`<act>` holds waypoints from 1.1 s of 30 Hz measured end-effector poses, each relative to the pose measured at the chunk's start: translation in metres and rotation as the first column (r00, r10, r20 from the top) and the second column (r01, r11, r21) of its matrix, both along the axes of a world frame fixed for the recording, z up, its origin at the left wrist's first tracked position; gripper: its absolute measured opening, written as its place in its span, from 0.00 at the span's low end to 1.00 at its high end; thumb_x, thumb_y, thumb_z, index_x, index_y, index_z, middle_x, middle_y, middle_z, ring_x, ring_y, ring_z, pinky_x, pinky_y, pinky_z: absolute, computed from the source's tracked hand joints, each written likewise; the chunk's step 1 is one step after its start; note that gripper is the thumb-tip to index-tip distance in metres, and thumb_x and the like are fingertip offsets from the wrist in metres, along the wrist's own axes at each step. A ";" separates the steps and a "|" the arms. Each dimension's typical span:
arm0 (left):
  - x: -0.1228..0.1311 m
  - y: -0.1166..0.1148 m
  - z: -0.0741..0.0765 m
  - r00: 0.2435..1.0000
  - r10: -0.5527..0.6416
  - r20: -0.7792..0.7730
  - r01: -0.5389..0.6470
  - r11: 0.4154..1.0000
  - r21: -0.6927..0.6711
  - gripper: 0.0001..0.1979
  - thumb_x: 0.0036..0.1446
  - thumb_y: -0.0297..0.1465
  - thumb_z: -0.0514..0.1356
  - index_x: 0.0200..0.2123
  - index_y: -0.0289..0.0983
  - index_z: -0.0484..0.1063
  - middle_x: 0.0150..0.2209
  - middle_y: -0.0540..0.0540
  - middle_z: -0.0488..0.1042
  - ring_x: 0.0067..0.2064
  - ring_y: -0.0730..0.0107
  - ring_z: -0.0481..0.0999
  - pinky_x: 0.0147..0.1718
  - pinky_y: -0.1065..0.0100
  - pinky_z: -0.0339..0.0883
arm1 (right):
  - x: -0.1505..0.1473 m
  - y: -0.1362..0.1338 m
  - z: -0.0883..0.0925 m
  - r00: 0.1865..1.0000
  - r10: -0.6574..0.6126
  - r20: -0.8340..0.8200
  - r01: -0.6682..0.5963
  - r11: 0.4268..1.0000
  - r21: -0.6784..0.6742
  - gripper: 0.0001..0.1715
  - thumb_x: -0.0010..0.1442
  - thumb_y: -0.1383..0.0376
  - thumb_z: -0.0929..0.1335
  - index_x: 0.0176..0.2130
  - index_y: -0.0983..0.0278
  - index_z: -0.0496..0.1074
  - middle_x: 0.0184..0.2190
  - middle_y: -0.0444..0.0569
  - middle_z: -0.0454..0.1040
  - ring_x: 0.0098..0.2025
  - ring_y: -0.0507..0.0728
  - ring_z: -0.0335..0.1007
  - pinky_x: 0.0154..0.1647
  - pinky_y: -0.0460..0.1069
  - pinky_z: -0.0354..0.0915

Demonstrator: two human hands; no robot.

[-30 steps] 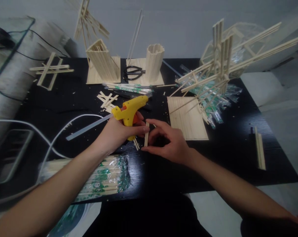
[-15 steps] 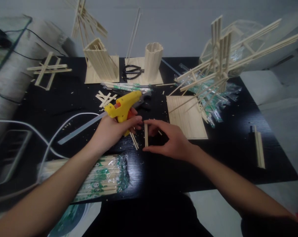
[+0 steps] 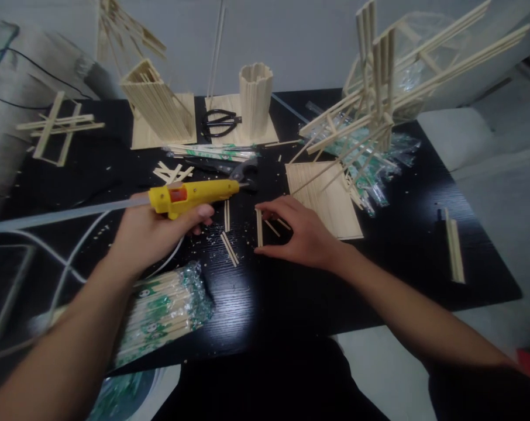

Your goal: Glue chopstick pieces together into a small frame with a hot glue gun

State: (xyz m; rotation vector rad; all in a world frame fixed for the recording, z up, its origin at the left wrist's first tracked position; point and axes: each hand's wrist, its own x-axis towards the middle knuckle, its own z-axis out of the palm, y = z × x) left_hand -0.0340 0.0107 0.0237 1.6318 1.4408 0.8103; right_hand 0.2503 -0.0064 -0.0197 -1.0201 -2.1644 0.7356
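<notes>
Where the worktop [image 3: 286, 310] nears its far left corner, you have a crossed stick frame [image 3: 50, 123]. Toward the near left corner, the bagged sticks [image 3: 168, 310] lie partly hidden by your left arm [image 3: 85, 316]. Your left hand [image 3: 144, 234] is wrapped around the yellow glue gun [image 3: 195, 196]; the nozzle [image 3: 242, 185] points toward the right edge. Between your hands, loose sticks [image 3: 227, 249] lie near the worktop's middle. Your right hand [image 3: 306, 234] pinches a short stick piece [image 3: 260, 228] by its two ends; whether that piece touches the worktop cannot be told. Between that hand and the far edge lies a stick panel [image 3: 344, 219]. Near the right edge lies a narrow stick bundle [image 3: 455, 251].
</notes>
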 end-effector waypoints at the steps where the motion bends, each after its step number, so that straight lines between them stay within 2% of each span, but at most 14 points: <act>1: -0.005 0.001 0.000 0.997 -0.030 -0.067 0.032 0.999 0.024 0.18 0.58 0.48 0.68 0.37 0.38 0.80 0.31 0.46 0.82 0.28 0.67 0.79 0.29 0.68 0.74 | 0.001 0.001 0.001 1.000 -0.012 -0.008 0.012 1.000 0.001 0.38 0.55 0.53 0.80 0.59 0.61 0.70 0.46 0.52 0.77 0.48 0.63 0.74 0.53 0.60 0.72; 3: -0.013 0.002 -0.001 0.984 -0.049 -0.170 0.059 0.997 0.053 0.20 0.59 0.50 0.66 0.33 0.37 0.80 0.27 0.47 0.80 0.27 0.68 0.76 0.27 0.69 0.70 | 0.002 0.001 0.002 0.999 -0.033 -0.028 0.033 0.999 0.017 0.38 0.55 0.52 0.80 0.59 0.60 0.71 0.45 0.51 0.77 0.47 0.63 0.75 0.52 0.59 0.73; 6: -0.014 0.001 0.000 0.968 -0.067 -0.242 0.098 0.988 0.118 0.21 0.56 0.51 0.67 0.29 0.38 0.79 0.24 0.48 0.78 0.25 0.69 0.74 0.24 0.70 0.66 | 0.002 0.002 0.004 0.998 -0.043 -0.052 0.045 0.998 0.052 0.38 0.55 0.52 0.80 0.59 0.61 0.71 0.45 0.51 0.77 0.46 0.62 0.76 0.50 0.57 0.74; 9: -0.008 0.001 0.004 0.955 -0.106 -0.279 0.162 0.969 0.186 0.21 0.54 0.52 0.66 0.27 0.40 0.80 0.25 0.47 0.79 0.26 0.66 0.76 0.25 0.69 0.66 | 0.002 0.001 0.005 0.998 -0.034 -0.056 0.038 0.997 0.071 0.38 0.55 0.53 0.80 0.59 0.62 0.71 0.44 0.51 0.78 0.46 0.61 0.76 0.50 0.56 0.74; 14: -0.002 0.003 0.007 0.903 -0.191 -0.386 0.298 0.924 0.239 0.25 0.58 0.57 0.59 0.28 0.42 0.79 0.26 0.47 0.80 0.25 0.64 0.78 0.24 0.65 0.67 | 0.002 0.001 0.005 0.998 -0.026 -0.055 0.031 0.996 0.085 0.37 0.55 0.54 0.80 0.58 0.63 0.71 0.44 0.51 0.78 0.45 0.61 0.76 0.49 0.57 0.74; 19: -0.002 0.002 0.004 0.868 -0.232 -0.439 0.376 0.884 0.277 0.26 0.61 0.57 0.58 0.27 0.41 0.76 0.24 0.49 0.78 0.22 0.67 0.75 0.22 0.66 0.66 | 0.001 0.000 0.005 0.998 -0.017 -0.056 0.022 0.995 0.098 0.37 0.54 0.55 0.81 0.58 0.63 0.71 0.44 0.51 0.78 0.45 0.61 0.77 0.49 0.57 0.74; 25: 0.000 0.002 0.003 0.848 -0.221 -0.483 0.401 0.862 0.310 0.27 0.62 0.57 0.58 0.29 0.40 0.77 0.21 0.50 0.75 0.18 0.69 0.70 0.20 0.65 0.65 | 0.000 -0.001 0.005 0.999 -0.012 -0.037 0.016 0.993 0.115 0.38 0.54 0.54 0.81 0.58 0.63 0.70 0.44 0.51 0.78 0.46 0.62 0.76 0.51 0.58 0.73; 33: -0.001 0.002 0.002 0.824 -0.228 -0.519 0.439 0.835 0.330 0.27 0.64 0.57 0.56 0.32 0.40 0.79 0.25 0.48 0.79 0.23 0.66 0.76 0.25 0.64 0.70 | 0.000 -0.002 0.008 1.000 0.004 -0.027 0.000 0.989 0.146 0.37 0.56 0.56 0.81 0.58 0.64 0.70 0.44 0.52 0.79 0.46 0.62 0.76 0.50 0.58 0.73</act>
